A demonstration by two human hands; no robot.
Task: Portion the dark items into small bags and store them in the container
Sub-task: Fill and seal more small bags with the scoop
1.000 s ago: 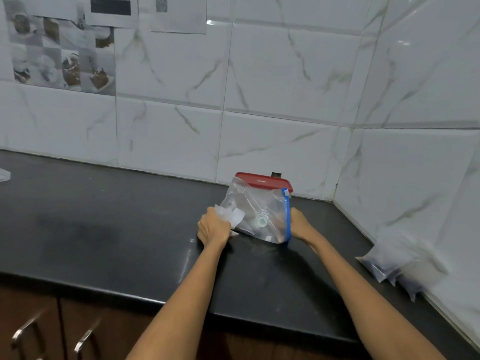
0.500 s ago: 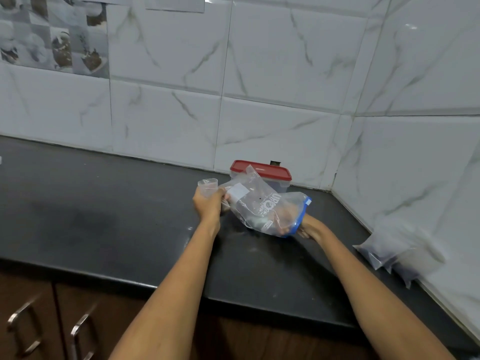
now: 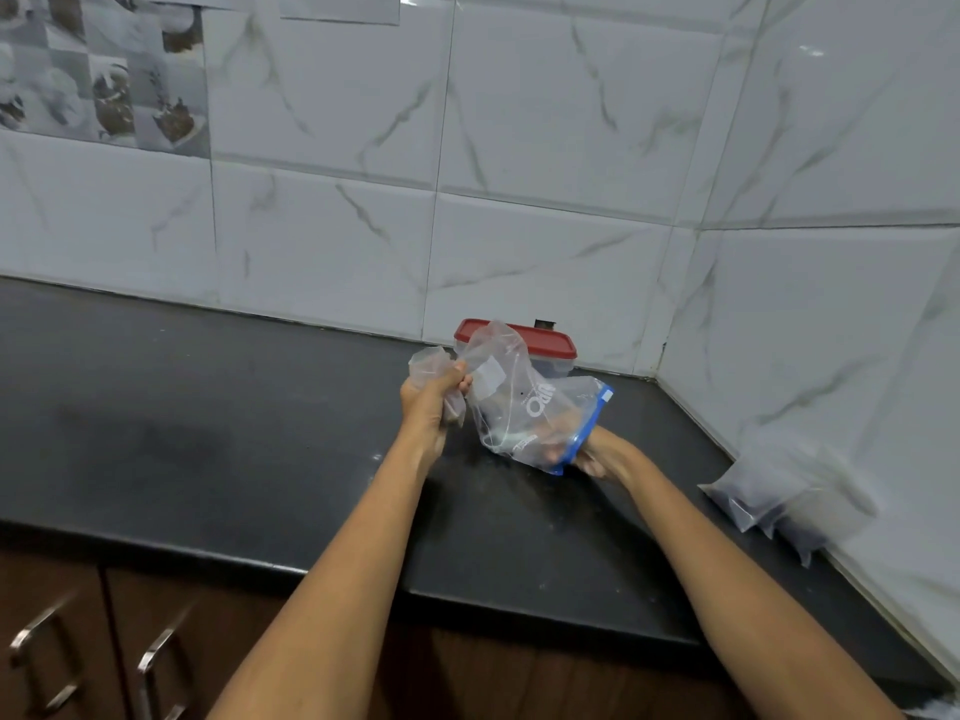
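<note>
White marble-look tiles line two walls that meet in a corner behind a dark surface, with brown cabinet doors and metal handles below its front edge. Against the back wall sits a clear container with a red lid; its contents cannot be made out. In front of it, raised off the surface, is a clear zip bag with a blue closure strip and white lettering, partly hiding the container. Something small and pale lies in its lower part, too blurred to identify. Near the right wall, well apart from the hands, several small filled bags with dark contents lie in a loose pile on the surface.

Both arms reach forward. The left hand is fisted around bunched thin clear plastic beside the zip bag's upper corner. The right hand grips the zip bag at its blue end, fingers curled under it and seen partly through the plastic.
</note>
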